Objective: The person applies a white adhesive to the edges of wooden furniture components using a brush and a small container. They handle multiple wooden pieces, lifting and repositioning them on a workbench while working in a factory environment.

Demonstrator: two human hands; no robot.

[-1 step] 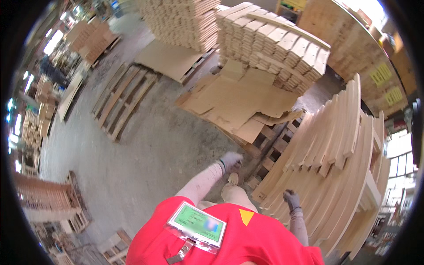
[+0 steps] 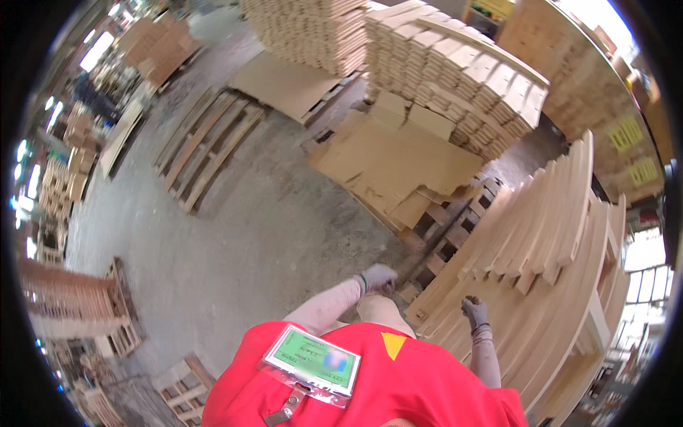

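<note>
My left hand [image 2: 378, 277], in a pale grey glove with a dark cuff, hangs over my trouser leg. Its fingers look loosely curled, with nothing visible in them. To its right, my gloved right hand [image 2: 474, 312] is closed in a loose fist and holds nothing that I can see. It is nearest the stack of long, pale wooden boards [image 2: 526, 313], and appears in front of them without a clear sign of touch. Shorter curved wooden slats [image 2: 530, 220] lie in a row on top of that stack.
Ahead, torn cardboard [image 2: 398, 156] covers a pallet, with a stack of curved slats [image 2: 455, 75] behind. Left of it are a cardboard-topped pallet [image 2: 284, 85] and a bare wooden pallet [image 2: 206, 149]. A plywood panel [image 2: 576, 92] stands far right. Grey concrete floor [image 2: 249, 235] stretches left.
The view has shifted slightly, so the pallets and far stacks sit a little further right. My left hand has moved slightly, and the shoe below it no longer shows.
</note>
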